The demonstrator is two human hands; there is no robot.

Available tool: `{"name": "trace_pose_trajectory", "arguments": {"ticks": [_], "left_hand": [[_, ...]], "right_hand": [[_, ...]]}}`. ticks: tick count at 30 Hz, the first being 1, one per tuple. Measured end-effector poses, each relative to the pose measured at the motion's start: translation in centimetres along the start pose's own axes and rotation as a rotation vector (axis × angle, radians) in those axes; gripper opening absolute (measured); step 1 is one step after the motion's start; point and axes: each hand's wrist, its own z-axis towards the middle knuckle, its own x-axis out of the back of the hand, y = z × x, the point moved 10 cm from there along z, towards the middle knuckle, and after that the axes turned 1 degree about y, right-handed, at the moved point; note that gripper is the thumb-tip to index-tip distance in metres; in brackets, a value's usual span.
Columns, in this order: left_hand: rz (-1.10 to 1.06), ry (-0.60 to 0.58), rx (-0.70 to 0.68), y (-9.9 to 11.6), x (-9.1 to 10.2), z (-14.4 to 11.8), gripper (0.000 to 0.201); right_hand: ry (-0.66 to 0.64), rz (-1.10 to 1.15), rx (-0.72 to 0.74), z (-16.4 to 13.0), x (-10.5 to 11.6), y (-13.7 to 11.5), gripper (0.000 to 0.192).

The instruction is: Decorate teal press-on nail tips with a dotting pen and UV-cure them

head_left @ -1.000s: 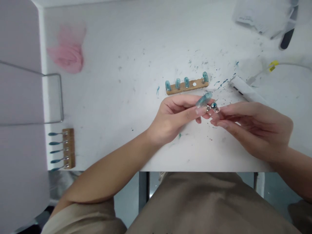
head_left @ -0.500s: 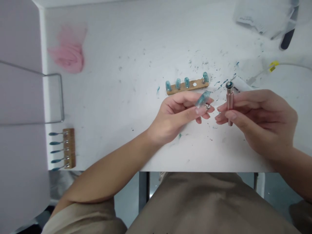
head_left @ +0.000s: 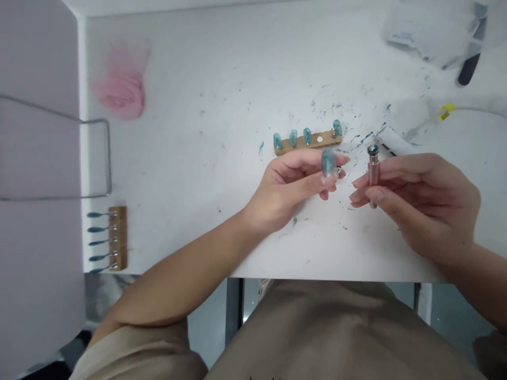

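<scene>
Between thumb and fingers, my left hand (head_left: 289,184) pinches a blue-green, partly clear false nail (head_left: 328,162) with a small silvery stand under it. My right hand (head_left: 430,203) grips a slim rose-gold pen-like tool (head_left: 373,174) upright, its dark, shiny round head on top. A gap separates the tool from the nail. Just beyond my left hand lies a wooden nail display bar (head_left: 291,148). Several similar blue-green nails (head_left: 307,136) stand on it, and one bare white spot shows among them.
At the left edge sits a second wooden bar (head_left: 119,237) with several dark blue nails. A pink cloth flower (head_left: 121,95), a bent metal rod frame (head_left: 109,158), a white cable (head_left: 471,108) and a plastic packet (head_left: 420,31) lie around. Blue-green smears mark the white tabletop (head_left: 190,158).
The false nail in my left hand has turned from a slant to nearly upright, showing its broad face. The tool's head has dropped slightly. The whole view has shifted a little.
</scene>
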Motion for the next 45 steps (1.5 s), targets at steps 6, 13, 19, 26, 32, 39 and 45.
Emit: {"name": "trace_pose_trajectory", "arguments": {"ticks": [6, 13, 19, 26, 32, 39, 45], "left_hand": [[-0.013, -0.01, -0.038, 0.3, -0.3, 0.0, 0.015], [-0.007, 0.005, -0.003, -0.3, 0.2, 0.0, 0.019], [0.034, -0.012, -0.025, -0.2, -0.1, 0.1, 0.018], [0.003, -0.051, -0.065, 0.3, -0.7, 0.0, 0.019], [-0.01, -0.068, -0.038, 0.2, -0.8, 0.2, 0.019], [0.046, -0.041, -0.028, 0.2, -0.5, 0.1, 0.02], [0.015, -0.058, -0.038, 0.3, -0.6, 0.1, 0.022]], "right_hand": [[-0.018, -0.025, 0.02, -0.1, -0.1, 0.1, 0.028], [-0.064, -0.064, 0.058, -0.7, -0.5, 0.2, 0.036], [-0.103, -0.034, 0.034, -0.4, -1.0, 0.3, 0.031], [-0.144, 0.034, 0.018, -0.2, -1.3, 0.3, 0.027], [-0.18, 0.054, 0.01, -0.2, -1.8, 0.2, 0.023], [-0.179, 0.037, 0.019, -0.3, -1.7, 0.2, 0.023], [-0.242, 0.007, 0.076, -0.4, -2.1, -0.4, 0.025]]}}
